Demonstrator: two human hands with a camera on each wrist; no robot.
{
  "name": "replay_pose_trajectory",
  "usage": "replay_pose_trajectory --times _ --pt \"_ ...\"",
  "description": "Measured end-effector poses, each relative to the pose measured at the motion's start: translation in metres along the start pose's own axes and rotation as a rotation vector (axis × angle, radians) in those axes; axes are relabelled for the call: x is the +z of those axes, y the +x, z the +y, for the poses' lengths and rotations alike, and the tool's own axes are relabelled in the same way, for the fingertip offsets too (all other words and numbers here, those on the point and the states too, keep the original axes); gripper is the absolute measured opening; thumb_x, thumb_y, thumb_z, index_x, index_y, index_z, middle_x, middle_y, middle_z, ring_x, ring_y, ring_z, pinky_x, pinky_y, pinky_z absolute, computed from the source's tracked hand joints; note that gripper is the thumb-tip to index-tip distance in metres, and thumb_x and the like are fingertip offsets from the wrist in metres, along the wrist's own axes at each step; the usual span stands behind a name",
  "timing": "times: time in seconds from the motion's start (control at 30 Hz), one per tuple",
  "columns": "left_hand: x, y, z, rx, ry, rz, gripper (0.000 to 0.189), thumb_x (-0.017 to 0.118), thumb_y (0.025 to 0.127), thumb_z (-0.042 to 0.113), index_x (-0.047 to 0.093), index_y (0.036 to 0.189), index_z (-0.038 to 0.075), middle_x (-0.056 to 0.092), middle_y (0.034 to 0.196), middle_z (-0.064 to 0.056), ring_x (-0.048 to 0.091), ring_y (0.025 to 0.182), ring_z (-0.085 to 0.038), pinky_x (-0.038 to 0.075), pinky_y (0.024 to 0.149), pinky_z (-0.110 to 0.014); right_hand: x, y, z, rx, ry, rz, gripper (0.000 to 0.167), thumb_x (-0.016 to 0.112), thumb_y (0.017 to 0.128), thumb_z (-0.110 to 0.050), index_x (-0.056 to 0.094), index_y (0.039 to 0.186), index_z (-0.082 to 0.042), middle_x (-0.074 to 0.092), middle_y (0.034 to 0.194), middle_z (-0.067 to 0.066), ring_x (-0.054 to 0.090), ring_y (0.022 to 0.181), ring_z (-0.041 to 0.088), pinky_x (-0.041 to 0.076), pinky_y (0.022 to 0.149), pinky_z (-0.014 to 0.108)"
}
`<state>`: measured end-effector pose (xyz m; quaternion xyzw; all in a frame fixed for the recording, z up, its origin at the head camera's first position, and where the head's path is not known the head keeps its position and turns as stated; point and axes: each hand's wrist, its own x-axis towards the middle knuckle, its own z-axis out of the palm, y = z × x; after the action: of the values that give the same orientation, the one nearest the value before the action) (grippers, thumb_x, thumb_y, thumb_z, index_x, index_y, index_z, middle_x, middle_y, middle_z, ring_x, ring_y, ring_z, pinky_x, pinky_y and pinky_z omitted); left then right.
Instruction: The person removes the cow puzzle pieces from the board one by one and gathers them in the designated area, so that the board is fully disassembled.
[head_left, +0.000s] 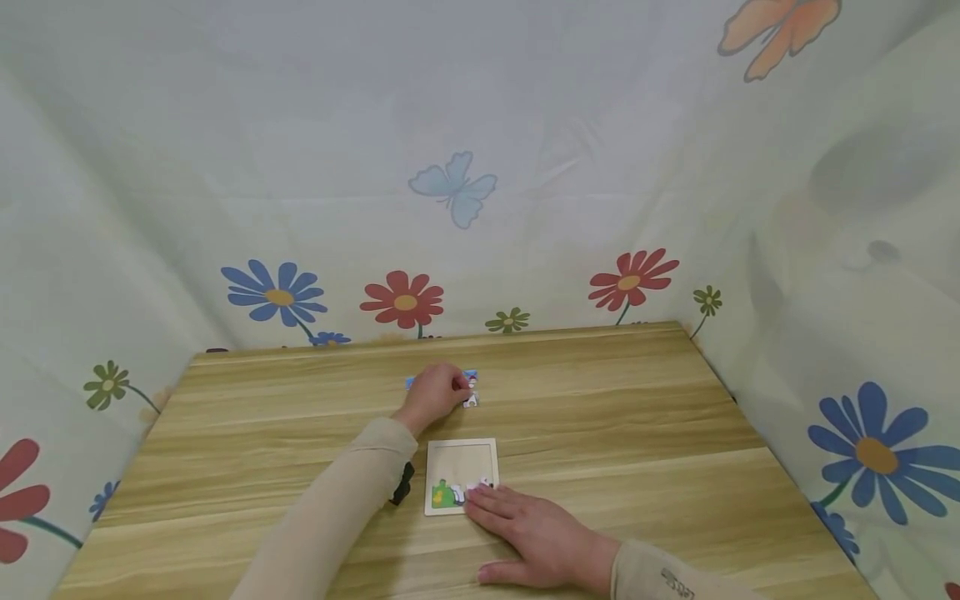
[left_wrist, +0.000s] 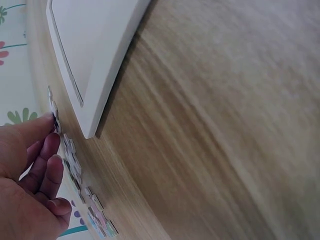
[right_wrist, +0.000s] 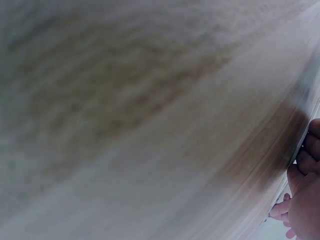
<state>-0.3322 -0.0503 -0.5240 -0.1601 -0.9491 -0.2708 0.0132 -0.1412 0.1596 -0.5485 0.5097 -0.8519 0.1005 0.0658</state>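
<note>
My left hand (head_left: 433, 393) reaches to the far side of the puzzle board, among loose jigsaw pieces (head_left: 471, 377). In the left wrist view its thumb and index finger pinch a jigsaw piece (left_wrist: 54, 112) by the edge, the other fingers curled beneath. More loose pieces (left_wrist: 72, 156) lie in a row beside those fingers. The square wooden puzzle board (head_left: 462, 442) has a raised rim and a mostly bare bed. A green piece (head_left: 442, 497) and white ones fill its near edge. My right hand (head_left: 538, 533) rests flat with straight fingers over the board's near right corner, hiding part of it.
The wood-grain table (head_left: 622, 417) runs back to a pale hanging cloth (head_left: 600, 192) printed with flowers and butterflies, which also closes off both sides. A small black object (head_left: 402, 485) shows beside the left sleeve, left of the board.
</note>
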Motion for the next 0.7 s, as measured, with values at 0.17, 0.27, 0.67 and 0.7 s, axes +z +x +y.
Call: replay_pose_trajectory --times 0.17,0.27,0.67,0.7 --pt "0.000 0.000 0.000 0.018 0.011 -0.005 0.010 0.073 0.084 0.024 0.070 0.079 0.016 0.061 0.074 0.009 0.054 0.069 -0.011 0.045 0.069 -0.032 0.001 0.000 0.000 0.003 0.003 -0.004 0.077 0.042 0.092 -0.062 0.034 0.146 -0.008 0.030 0.152 0.007 0.029 0.137 0.022 0.029 0.107 0.039" --pt "-0.002 -0.001 0.001 0.033 0.013 -0.003 0.009 0.073 0.084 0.023 0.070 0.080 0.016 0.062 0.075 0.008 0.054 0.070 -0.011 0.046 0.070 -0.032 0.000 0.000 0.000 0.006 0.003 -0.007 0.077 0.041 0.092 -0.062 0.034 0.146 -0.008 0.029 0.152 0.007 0.028 0.138 0.022 0.029 0.107 0.038" --pt "-0.012 -0.004 0.001 0.062 0.001 -0.019 0.010 0.073 0.084 0.026 0.070 0.080 0.017 0.061 0.073 0.011 0.054 0.065 -0.009 0.045 0.064 -0.030 -0.001 0.000 -0.001 0.011 0.012 -0.012 0.076 0.042 0.092 -0.061 0.034 0.146 -0.008 0.030 0.151 0.006 0.029 0.137 0.021 0.029 0.107 0.039" --pt "-0.013 -0.004 0.001 0.064 -0.006 -0.025 0.010 0.073 0.084 0.026 0.070 0.080 0.017 0.061 0.072 0.010 0.054 0.064 -0.010 0.045 0.063 -0.030 -0.001 0.000 -0.001 0.010 0.008 -0.011 0.075 0.042 0.092 -0.061 0.034 0.146 -0.008 0.030 0.151 0.007 0.029 0.137 0.021 0.029 0.107 0.039"
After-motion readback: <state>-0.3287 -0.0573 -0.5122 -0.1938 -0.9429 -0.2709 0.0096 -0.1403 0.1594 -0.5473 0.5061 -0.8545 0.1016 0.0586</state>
